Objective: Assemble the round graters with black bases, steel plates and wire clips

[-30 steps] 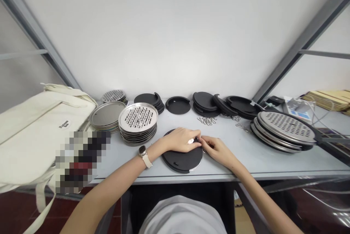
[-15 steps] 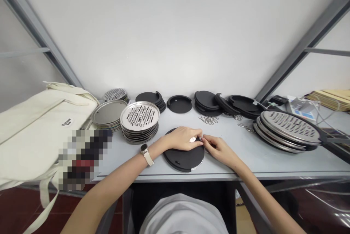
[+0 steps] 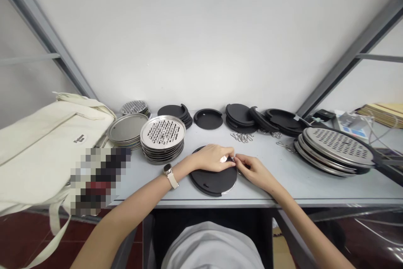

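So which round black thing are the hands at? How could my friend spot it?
Find the pale grey table against the white wall, then its front edge, around the middle. There lies a flat round black disc, partly under the left hand. Unlike the round black discs at the back, it shows a thin silver rim.

We've got a disc [image 3: 214,182] on the table [image 3: 270,153], grater stack [image 3: 163,134] to its left, bag [image 3: 47,143] further left, and what look like clips [image 3: 242,137] behind the disc.

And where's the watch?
In the head view, the watch is on the left wrist, below the front grater stack, left of the black disc under the left hand.
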A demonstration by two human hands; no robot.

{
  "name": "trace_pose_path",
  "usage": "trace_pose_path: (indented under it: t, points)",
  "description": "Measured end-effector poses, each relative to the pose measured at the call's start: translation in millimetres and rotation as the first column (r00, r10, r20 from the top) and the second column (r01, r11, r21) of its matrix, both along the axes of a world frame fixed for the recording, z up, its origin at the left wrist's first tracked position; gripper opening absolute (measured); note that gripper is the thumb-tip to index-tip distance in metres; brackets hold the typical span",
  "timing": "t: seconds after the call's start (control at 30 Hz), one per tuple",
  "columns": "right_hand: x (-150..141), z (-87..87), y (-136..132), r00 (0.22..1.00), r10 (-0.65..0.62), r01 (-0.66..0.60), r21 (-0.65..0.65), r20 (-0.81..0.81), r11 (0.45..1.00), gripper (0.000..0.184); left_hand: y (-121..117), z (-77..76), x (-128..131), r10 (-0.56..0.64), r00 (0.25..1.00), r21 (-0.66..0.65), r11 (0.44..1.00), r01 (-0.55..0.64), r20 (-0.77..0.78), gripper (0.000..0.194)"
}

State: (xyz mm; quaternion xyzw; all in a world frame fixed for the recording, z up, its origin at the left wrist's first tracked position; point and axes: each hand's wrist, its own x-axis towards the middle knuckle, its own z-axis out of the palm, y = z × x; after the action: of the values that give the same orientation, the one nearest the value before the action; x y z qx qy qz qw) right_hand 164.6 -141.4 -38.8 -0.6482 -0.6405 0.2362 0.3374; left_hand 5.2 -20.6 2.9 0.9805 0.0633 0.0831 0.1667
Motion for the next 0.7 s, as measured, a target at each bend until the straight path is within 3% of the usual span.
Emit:
trace_pose_path:
  t: [0.3, 0.53, 0.7]
  points:
    - [2, 0.1, -1, 0.999, -0.025, 0.025, 0.005, -0.023, 1.0, 0.037, 3, 0.0, -1, -0.021, 1.0, 0.03, 0.999, 0.021, 0.022, 0.017]
    - [0, 2.8, 0, 0.999, -0.045, 0.045, 0.037, 0.002, 0.998, 0.037, -4, 5.0, -3, 0.121, 0.992, 0.148, 0.981, -0.123, 0.024, 0.032]
    - [-1, 1.7, 1, 0.998, -0.05, 0.049, 0.04, 0.024, 0.998, 0.037, -7, 5.0, -4, 0.049, 0.999, 0.202, 0.978, -0.052, 0.019, 0.023]
